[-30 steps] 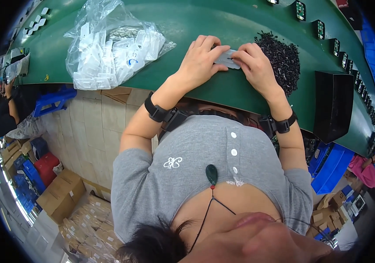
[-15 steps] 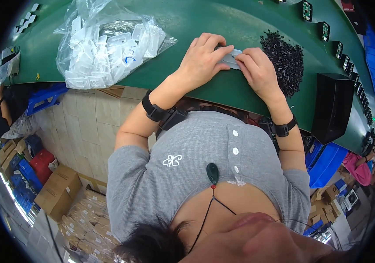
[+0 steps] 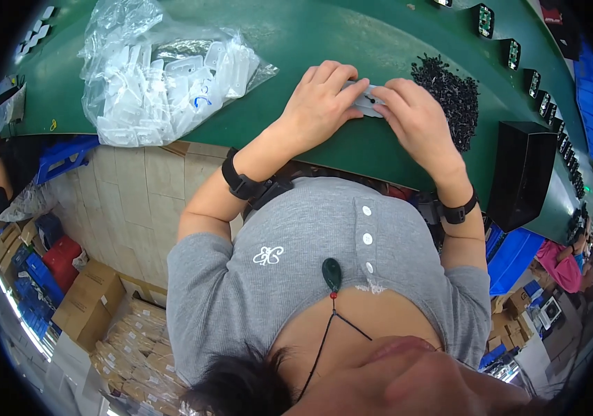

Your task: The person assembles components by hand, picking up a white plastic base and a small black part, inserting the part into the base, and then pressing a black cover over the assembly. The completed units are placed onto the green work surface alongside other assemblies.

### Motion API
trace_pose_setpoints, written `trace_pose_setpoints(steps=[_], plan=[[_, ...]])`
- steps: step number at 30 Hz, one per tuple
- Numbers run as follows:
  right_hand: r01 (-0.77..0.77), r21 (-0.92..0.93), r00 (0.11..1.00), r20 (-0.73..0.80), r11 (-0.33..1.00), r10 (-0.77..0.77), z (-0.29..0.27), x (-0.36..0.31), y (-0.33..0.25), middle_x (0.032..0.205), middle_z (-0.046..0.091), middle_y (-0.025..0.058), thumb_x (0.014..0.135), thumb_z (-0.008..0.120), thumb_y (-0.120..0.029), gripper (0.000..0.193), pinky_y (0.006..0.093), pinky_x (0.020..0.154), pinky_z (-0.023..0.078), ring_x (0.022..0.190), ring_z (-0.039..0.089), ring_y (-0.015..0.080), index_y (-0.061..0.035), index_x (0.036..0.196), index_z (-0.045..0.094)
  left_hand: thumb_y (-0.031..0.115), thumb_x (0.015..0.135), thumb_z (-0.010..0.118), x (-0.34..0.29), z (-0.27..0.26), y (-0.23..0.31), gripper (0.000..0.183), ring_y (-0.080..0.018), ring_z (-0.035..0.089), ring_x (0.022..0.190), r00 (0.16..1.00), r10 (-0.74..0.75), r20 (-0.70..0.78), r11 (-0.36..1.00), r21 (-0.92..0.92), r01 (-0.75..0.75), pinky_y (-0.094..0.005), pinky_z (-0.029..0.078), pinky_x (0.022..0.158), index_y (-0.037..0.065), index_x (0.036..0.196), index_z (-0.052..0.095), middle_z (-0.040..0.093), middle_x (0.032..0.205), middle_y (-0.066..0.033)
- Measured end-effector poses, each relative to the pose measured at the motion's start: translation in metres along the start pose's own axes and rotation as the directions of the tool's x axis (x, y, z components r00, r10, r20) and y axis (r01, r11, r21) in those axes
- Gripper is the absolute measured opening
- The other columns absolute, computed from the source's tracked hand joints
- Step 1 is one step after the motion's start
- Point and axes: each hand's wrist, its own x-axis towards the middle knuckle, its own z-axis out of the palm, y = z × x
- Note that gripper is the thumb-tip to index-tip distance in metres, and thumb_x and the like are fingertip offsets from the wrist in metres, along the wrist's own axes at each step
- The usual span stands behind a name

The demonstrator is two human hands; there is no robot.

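Observation:
Over the green table (image 3: 324,41), a translucent white plastic cover (image 3: 364,105) lies between my two hands. My left hand (image 3: 319,107) is closed, gripping the cover's left end between thumb and fingers. At the cover's right side is my right hand (image 3: 414,118), its thumb and fingertips pinched together there; my fingers hide whatever they hold. A small black piece (image 3: 373,100) shows on the cover by those fingertips. Right of my right hand is a heap of small black parts (image 3: 452,97). Left of my left hand, a clear plastic bag (image 3: 120,24) holds many similar covers (image 3: 144,90).
A tall black box (image 3: 524,173) stands at the table's right front. Black housings with green circuit boards (image 3: 512,53) line the far right edge. Several white covers (image 3: 37,33) lie far left. Blue bins (image 3: 515,260) and other people (image 3: 4,177) are beyond the table.
My right hand has shifted slightly right and toward me, and the black piece on the cover shows more clearly. My left fingers have curled a little more. The cover stays between my hands.

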Motion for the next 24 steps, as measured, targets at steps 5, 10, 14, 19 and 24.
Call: trace_pose_setpoints(steps=[5, 10, 14, 19, 24], plan=[[-0.050, 0.095, 0.964, -0.257, 0.994, 0.073, -0.032, 0.050, 0.052, 0.092, 0.063, 0.0086, 0.081, 0.071, -0.007, 0.021, 0.0318, 0.075, 0.049, 0.086, 0.063, 0.0237, -0.0045, 0.101, 0.065, 0.018, 0.068, 0.078, -0.001, -0.004, 0.002, 0.050, -0.0281, 0.053, 0.101, 1.000, 0.011, 0.011, 1.000, -0.010, -0.011, -0.0381, 0.045, 0.085, 0.002, 0.112, 0.060, 0.054, 0.107, -0.0099], [-0.498, -0.043, 0.814, -0.370, 0.866, 0.449, -0.055, 0.106, 0.129, 0.102, 0.063, 0.0186, 0.087, 0.068, -0.027, 0.035, 0.0395, 0.079, 0.051, 0.093, 0.063, 0.0341, -0.0007, 0.107, 0.059, 0.020, 0.069, 0.078, 0.023, -0.016, 0.000, 0.049, -0.0293, 0.052, 0.097, 0.999, -0.013, -0.037, 0.999, 0.040, 0.014, -0.0377, 0.046, 0.082, 0.002, 0.110, 0.059, 0.053, 0.104, -0.0111], [-0.405, -0.300, 0.909, -0.232, 0.864, 0.346, 0.002, 0.197, 0.109, 0.099, 0.063, 0.0212, 0.087, 0.065, -0.040, 0.042, 0.0425, 0.079, 0.052, 0.092, 0.063, 0.0359, -0.0007, 0.101, 0.062, 0.019, 0.070, 0.078, -0.002, -0.033, -0.026, 0.047, -0.0284, 0.052, 0.098, 0.977, -0.193, -0.092, 0.946, 0.245, 0.210, -0.0379, 0.045, 0.081, 0.003, 0.110, 0.059, 0.054, 0.104, -0.0099], [-0.365, -0.251, 0.929, -0.165, 0.897, 0.332, 0.015, 0.193, 0.132, 0.109, 0.059, 0.0258, 0.083, 0.071, -0.034, 0.042, 0.0446, 0.077, 0.053, 0.095, 0.063, 0.0383, -0.0008, 0.105, 0.062, 0.019, 0.069, 0.079, 0.005, -0.030, -0.031, 0.050, -0.0269, 0.052, 0.103, 0.985, -0.159, -0.066, 0.932, 0.319, 0.171, -0.0378, 0.045, 0.083, 0.005, 0.114, 0.060, 0.055, 0.107, -0.0082], [-0.127, 0.806, 0.892, -0.162, 0.578, 0.421, 0.016, 0.102, 0.115, 0.108, 0.060, 0.0078, 0.083, 0.069, -0.008, 0.037, 0.0288, 0.092, 0.046, 0.100, 0.060, 0.0164, 0.0006, 0.117, 0.059, 0.016, 0.071, 0.076, 0.019, -0.017, -0.035, 0.052, -0.0272, 0.052, 0.108, 0.995, -0.077, -0.063, 0.975, 0.205, 0.088, -0.0374, 0.045, 0.086, 0.006, 0.118, 0.059, 0.056, 0.111, -0.0081]])
